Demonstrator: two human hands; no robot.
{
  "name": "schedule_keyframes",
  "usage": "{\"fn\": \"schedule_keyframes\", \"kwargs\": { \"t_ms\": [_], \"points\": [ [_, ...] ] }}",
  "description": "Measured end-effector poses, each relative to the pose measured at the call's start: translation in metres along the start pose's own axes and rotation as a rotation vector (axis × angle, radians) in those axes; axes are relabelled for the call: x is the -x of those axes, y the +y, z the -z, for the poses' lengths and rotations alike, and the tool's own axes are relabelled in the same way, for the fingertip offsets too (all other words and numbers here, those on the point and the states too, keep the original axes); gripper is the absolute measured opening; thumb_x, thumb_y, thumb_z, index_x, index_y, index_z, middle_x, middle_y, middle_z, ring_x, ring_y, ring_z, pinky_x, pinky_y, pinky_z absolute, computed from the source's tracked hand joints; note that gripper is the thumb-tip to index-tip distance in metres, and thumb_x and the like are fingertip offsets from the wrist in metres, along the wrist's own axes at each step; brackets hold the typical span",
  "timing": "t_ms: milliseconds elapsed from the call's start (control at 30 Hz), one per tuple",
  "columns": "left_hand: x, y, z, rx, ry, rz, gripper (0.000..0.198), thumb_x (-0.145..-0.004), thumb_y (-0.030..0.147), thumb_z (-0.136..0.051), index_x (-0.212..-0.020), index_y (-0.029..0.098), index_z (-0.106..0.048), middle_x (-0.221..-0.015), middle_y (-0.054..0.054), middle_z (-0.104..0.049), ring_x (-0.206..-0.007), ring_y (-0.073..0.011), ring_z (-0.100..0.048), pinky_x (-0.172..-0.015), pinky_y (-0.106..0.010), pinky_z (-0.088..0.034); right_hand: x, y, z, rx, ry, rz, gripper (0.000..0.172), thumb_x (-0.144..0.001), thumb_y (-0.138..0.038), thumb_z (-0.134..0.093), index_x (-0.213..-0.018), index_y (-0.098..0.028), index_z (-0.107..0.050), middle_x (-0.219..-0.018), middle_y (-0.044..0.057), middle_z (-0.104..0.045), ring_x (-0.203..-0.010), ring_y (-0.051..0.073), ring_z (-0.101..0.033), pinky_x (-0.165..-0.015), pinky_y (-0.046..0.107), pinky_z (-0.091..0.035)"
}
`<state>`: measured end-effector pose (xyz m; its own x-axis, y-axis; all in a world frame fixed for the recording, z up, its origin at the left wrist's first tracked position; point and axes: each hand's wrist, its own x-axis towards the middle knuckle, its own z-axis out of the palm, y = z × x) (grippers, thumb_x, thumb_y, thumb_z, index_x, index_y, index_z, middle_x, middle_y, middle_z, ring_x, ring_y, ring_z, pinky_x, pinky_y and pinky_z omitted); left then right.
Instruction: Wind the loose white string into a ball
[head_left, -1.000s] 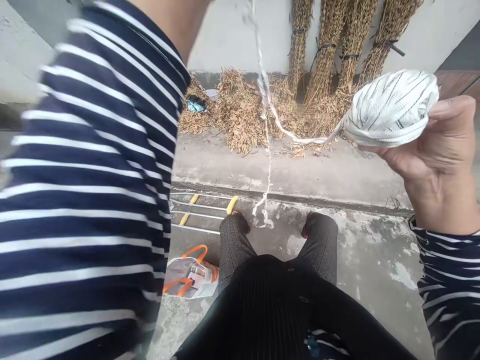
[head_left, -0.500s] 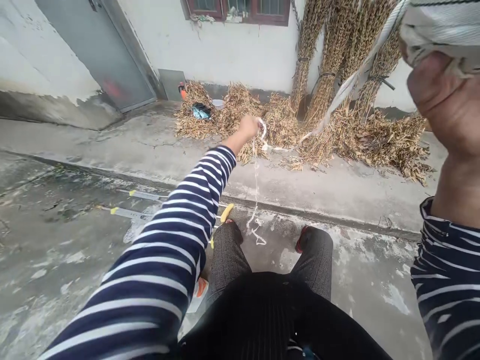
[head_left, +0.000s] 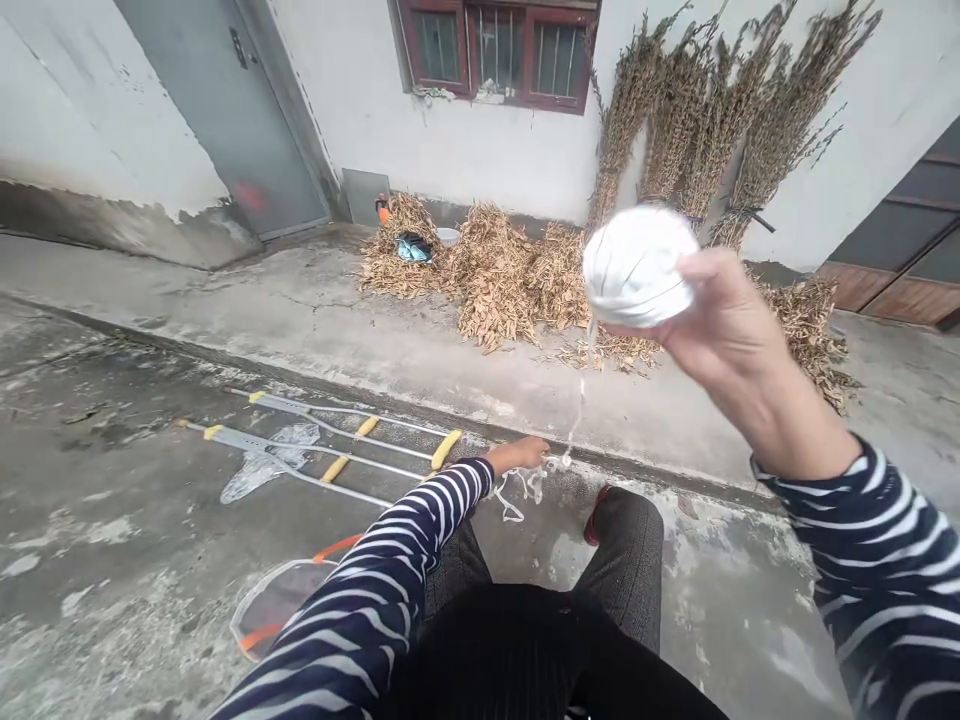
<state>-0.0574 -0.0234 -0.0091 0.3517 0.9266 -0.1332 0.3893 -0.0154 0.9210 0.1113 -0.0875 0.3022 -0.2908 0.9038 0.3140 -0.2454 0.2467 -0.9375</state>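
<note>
My right hand (head_left: 724, 325) is raised in front of me, its fingers closed round a white ball of wound cord (head_left: 637, 266). A thin white cord (head_left: 579, 400) drops from the ball to my left hand (head_left: 525, 455), which is stretched low over the ground and pinched on the cord near its loose tangled end (head_left: 521, 490). Both arms wear dark blue sleeves with white stripes. My legs in dark trousers (head_left: 622, 560) are below.
A pair of metal crutches with yellow grips (head_left: 330, 450) lies on the wet concrete to the left, beside a clear bag with orange handles (head_left: 281, 600). Heaps and tied bundles of dry stalks (head_left: 510, 265) stand against the white wall. A grey door (head_left: 225, 110) is at the back left.
My left hand has come down from high overhead to near the ground, drawing the cord out. My right hand with the ball has moved left and into the middle of view.
</note>
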Motion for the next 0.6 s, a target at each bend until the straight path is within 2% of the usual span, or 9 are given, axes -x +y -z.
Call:
{"fn": "schedule_keyframes", "kwargs": {
  "t_ms": [33,100,167,233,300,367,467,533,600],
  "points": [
    [-0.003,-0.002,0.007,-0.017,0.004,0.044,0.017,-0.073,0.016,-0.083,-0.064,0.016,-0.068,-0.069,-0.007,-0.069,-0.085,-0.0293,-0.071,-0.083,-0.040,-0.056,-0.003,0.016,0.005,0.001,0.029,-0.073,0.042,-0.069,-0.031,-0.076,-0.110,-0.024,-0.069,-0.123,0.008,-0.075,-0.109,0.034,-0.073,-0.081,0.053,-0.069],
    [-0.012,0.005,0.030,-0.021,0.038,0.102,0.005,-0.082,0.018,-0.073,-0.082,0.014,-0.076,-0.093,-0.013,-0.078,-0.103,-0.0316,-0.072,-0.096,-0.044,-0.055,-0.009,0.046,0.015,-0.003,0.096,-0.168,0.041,-0.068,-0.033,-0.077,-0.107,-0.024,-0.069,-0.116,0.007,-0.077,-0.101,0.030,-0.074,-0.076,0.048,-0.069],
    [-0.020,0.025,0.058,0.037,0.109,0.050,0.026,-0.096,0.025,-0.060,-0.112,0.015,-0.077,-0.128,-0.015,-0.075,-0.126,-0.0284,-0.066,-0.112,-0.042,-0.049,-0.013,0.071,0.022,-0.014,0.146,-0.270,0.041,-0.068,-0.032,-0.077,-0.107,-0.024,-0.069,-0.113,0.006,-0.077,-0.097,0.027,-0.074,-0.076,0.046,-0.068],
    [-0.023,0.052,0.082,0.188,0.155,-0.148,0.039,-0.101,0.034,-0.057,-0.134,0.019,-0.071,-0.146,-0.012,-0.067,-0.138,-0.0250,-0.060,-0.119,-0.039,-0.043,-0.015,0.088,0.025,-0.032,0.148,-0.346,0.043,-0.068,-0.032,-0.076,-0.109,-0.023,-0.069,-0.110,0.006,-0.078,-0.093,0.026,-0.075,-0.073,0.044,-0.068],
    [-0.022,0.078,0.097,0.376,0.118,-0.396,0.051,-0.096,0.043,-0.068,-0.143,0.023,-0.067,-0.153,-0.010,-0.063,-0.143,-0.0258,-0.056,-0.121,-0.039,-0.041,-0.016,0.097,0.023,-0.041,0.120,-0.378,0.047,-0.067,-0.032,-0.076,-0.112,-0.023,-0.070,-0.107,0.006,-0.078,-0.089,0.026,-0.075,-0.070,0.042,-0.067],
    [-0.020,0.098,0.101,0.483,0.056,-0.523,0.060,-0.087,0.049,-0.079,-0.140,0.024,-0.069,-0.151,-0.010,-0.065,-0.143,-0.0284,-0.056,-0.122,-0.040,-0.040,-0.018,0.099,0.019,-0.035,0.094,-0.370,0.047,-0.067,-0.033,-0.077,-0.112,-0.024,-0.070,-0.108,0.006,-0.078,-0.087,0.025,-0.074,-0.070,0.042,-0.067],
    [-0.017,0.108,0.094,0.508,0.005,-0.534,0.061,-0.075,0.055,-0.088,-0.121,0.016,-0.078,-0.126,-0.014,-0.078,-0.131,-0.0311,-0.064,-0.118,-0.043,-0.042,-0.021,0.095,0.015,-0.011,0.064,-0.319,0.044,-0.067,-0.032,-0.078,-0.109,-0.025,-0.070,-0.113,0.005,-0.078,-0.088,0.026,-0.075,-0.073,0.047,-0.067],
    [-0.014,0.106,0.085,0.496,-0.017,-0.529,0.053,-0.075,0.057,-0.087,-0.103,0.013,-0.081,-0.101,-0.012,-0.081,-0.115,-0.0296,-0.070,-0.113,-0.044,-0.044,-0.023,0.089,0.015,-0.005,0.033,-0.292,0.042,-0.067,-0.032,-0.077,-0.108,-0.025,-0.069,-0.114,0.005,-0.078,-0.089,0.028,-0.075,-0.075,0.049,-0.067],
    [-0.010,0.101,0.077,0.489,-0.006,-0.532,0.047,-0.082,0.059,-0.079,-0.090,0.013,-0.080,-0.084,-0.010,-0.079,-0.101,-0.0261,-0.072,-0.111,-0.042,-0.046,-0.026,0.085,0.018,0.006,0.030,-0.277,0.039,-0.067,-0.035,-0.076,-0.104,-0.025,-0.068,-0.110,0.006,-0.078,-0.090,0.028,-0.075,-0.075,0.049,-0.067]
  ]
}}
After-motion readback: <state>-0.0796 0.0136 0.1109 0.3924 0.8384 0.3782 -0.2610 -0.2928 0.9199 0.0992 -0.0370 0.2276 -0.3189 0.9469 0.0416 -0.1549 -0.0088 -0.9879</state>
